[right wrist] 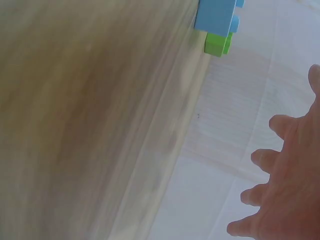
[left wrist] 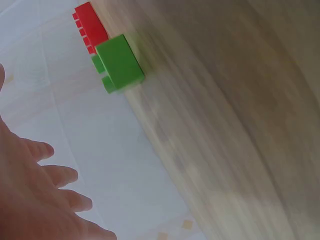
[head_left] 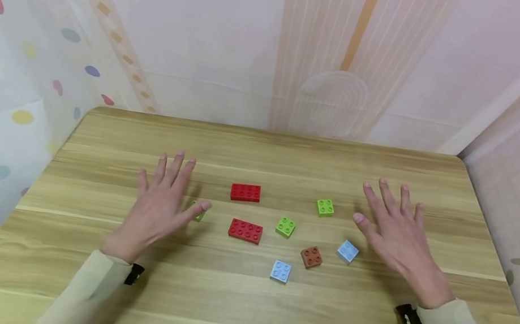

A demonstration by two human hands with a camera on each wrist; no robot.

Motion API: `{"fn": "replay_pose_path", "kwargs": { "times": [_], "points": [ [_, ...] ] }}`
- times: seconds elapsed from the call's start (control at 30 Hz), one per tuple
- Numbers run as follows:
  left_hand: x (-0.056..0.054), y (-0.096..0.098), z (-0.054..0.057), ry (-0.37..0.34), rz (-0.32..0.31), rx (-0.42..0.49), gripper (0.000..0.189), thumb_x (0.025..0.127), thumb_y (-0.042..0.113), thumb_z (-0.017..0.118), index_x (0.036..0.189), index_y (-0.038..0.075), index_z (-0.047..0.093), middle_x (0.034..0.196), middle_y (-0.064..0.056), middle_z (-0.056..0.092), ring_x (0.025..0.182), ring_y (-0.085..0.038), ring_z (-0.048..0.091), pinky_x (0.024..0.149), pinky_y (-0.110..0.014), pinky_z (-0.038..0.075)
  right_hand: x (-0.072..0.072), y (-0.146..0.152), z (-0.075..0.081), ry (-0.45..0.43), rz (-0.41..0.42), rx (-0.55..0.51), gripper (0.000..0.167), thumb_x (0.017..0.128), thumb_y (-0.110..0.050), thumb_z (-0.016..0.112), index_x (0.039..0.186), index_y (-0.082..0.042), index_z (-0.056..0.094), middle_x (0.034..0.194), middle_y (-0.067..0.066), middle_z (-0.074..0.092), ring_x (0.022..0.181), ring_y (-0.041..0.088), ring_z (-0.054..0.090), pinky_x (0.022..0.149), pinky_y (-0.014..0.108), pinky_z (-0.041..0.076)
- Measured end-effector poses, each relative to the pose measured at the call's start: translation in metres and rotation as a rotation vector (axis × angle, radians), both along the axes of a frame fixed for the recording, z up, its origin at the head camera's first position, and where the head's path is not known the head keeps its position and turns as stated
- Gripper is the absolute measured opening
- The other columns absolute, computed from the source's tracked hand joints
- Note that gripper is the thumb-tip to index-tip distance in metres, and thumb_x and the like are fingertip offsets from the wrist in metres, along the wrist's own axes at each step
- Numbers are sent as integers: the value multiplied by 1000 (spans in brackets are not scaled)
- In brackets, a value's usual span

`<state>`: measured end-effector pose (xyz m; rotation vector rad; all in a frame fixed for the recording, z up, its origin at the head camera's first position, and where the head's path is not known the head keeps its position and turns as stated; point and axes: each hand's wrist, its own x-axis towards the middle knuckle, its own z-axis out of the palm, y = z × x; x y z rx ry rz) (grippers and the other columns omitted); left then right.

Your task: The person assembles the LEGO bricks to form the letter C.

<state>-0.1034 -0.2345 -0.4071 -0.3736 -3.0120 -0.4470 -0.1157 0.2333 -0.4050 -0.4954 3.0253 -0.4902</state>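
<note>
My left hand [head_left: 154,214] is spread flat at the left, its fingers straight and nothing held. Its thumb partly covers a green toy brick [head_left: 200,216], which in the left wrist view is a green brick [left wrist: 120,62] apart from the fingers. The right hand [head_left: 398,237], also spread and holding nothing, is nearest a light blue brick [head_left: 347,252] and a green brick [head_left: 325,208]. Between the hands lie two red bricks, one farther back [head_left: 245,193] and one nearer [head_left: 245,231], a green brick [head_left: 285,227], a brown brick [head_left: 311,257] and another light blue brick [head_left: 280,272].
The bricks lie apart, studs up, on a wood-grain table [head_left: 214,309]. A patterned pale cloth wall [head_left: 216,51] rises behind the table's back edge, with similar cloth at both sides. A black strap [head_left: 134,274] shows at the left wrist, another strap [head_left: 408,315] at the right.
</note>
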Motion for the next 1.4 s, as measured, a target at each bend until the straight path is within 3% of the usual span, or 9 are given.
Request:
{"fn": "replay_pose_path", "kwargs": {
  "times": [0.7,0.9,1.1,1.27,1.4],
  "points": [
    [10,26,2,-21,-138,57,94,96,58,64,165,8,23,173,-13,9,158,-41,3,120,-74,3,8,-19,-3,28,59,-83,69,110,-54,32,167,-17,17,172,17,8,154,50,-7,114,81,0],
    [13,30,0,8,-188,44,89,97,55,65,162,6,31,172,-15,17,157,-42,12,121,-72,12,11,-26,-3,44,82,-103,68,110,-53,34,166,-16,19,171,17,13,155,49,-3,115,81,1],
    [13,36,-2,38,-276,81,82,96,49,69,158,4,39,168,-14,28,155,-39,21,122,-66,22,12,-28,-6,68,105,-112,67,110,-52,36,166,-17,22,171,17,16,154,50,1,115,81,4],
    [13,42,-4,16,-342,127,80,96,47,71,157,5,41,164,-14,37,153,-38,29,122,-60,27,14,-30,-6,90,118,-127,66,110,-51,36,166,-18,23,170,17,18,153,53,7,114,82,7],
    [12,47,-5,-22,-356,143,79,94,45,73,157,9,42,162,-13,40,151,-37,33,121,-58,30,16,-32,-6,102,129,-124,65,110,-51,38,165,-17,27,169,17,22,153,53,11,114,82,10]
  ]
}}
